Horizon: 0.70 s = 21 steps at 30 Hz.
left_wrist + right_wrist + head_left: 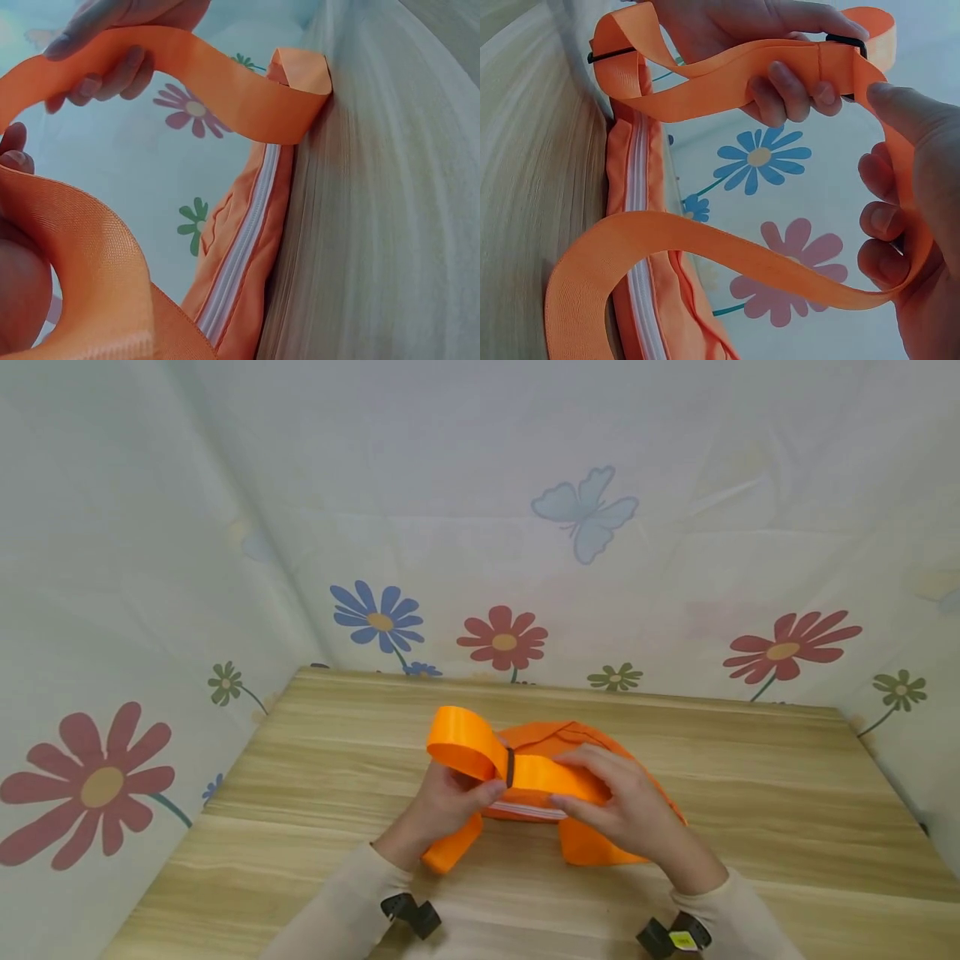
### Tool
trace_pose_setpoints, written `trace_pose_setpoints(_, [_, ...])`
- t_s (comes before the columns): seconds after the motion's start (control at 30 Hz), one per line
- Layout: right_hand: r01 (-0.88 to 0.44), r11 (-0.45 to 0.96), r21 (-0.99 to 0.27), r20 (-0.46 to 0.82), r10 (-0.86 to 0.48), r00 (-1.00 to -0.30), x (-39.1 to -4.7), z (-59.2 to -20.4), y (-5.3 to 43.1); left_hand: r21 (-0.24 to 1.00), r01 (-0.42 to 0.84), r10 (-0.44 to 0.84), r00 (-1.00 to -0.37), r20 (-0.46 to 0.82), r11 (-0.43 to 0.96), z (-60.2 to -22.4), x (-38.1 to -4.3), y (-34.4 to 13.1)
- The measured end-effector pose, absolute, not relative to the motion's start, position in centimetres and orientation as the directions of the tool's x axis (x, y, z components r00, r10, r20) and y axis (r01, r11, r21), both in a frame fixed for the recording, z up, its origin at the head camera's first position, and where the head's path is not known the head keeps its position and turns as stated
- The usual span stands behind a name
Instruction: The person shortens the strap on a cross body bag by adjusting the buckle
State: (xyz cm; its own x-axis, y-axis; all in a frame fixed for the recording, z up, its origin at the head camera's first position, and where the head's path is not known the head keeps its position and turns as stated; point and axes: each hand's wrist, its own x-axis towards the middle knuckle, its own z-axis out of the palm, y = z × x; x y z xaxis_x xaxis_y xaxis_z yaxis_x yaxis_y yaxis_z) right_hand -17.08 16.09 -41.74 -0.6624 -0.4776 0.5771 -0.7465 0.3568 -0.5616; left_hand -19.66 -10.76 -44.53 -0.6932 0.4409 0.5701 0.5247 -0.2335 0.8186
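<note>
An orange waist bag with a white zipper lies on the table, partly hidden behind the hands. Its wide orange strap is raised in front of it and runs through a black slider buckle. My left hand grips the strap beside the slider, thumb in front, with a loop of webbing standing above it. Along the strap to the right, my right hand holds the webbing between thumb and fingers. In the right wrist view, a second black slider shows on the strap near the bag's end.
The wood-grain table extends around the bag on all sides. Behind it hangs a pale cloth backdrop printed with flowers and a butterfly. Black straps with small devices are worn on both wrists over light sleeves.
</note>
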Motion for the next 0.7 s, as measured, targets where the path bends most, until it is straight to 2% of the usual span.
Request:
trace_pose_setpoints(0.23, [-0.720,0.376,-0.584,0.540,-0.482,-0.690,-17.02,-41.73,15.79,0.873,0.465,0.444,-0.758,0.478,-0.147,-44.34,-19.17,-10.74])
trace_pose_setpoints(0.5, [-0.713,0.381,-0.589,0.534,-0.479,-0.697,-16.89,-42.00,15.63,0.895,0.423,0.444,-0.780,0.440,-0.144,-44.21,-18.97,-10.85])
trace_pose_setpoints(0.7, [-0.688,0.453,-0.568,0.500,-0.474,-0.725,-16.47,-41.72,15.41,0.905,0.405,0.452,-0.788,0.418,-0.131,-44.20,-18.98,-11.02])
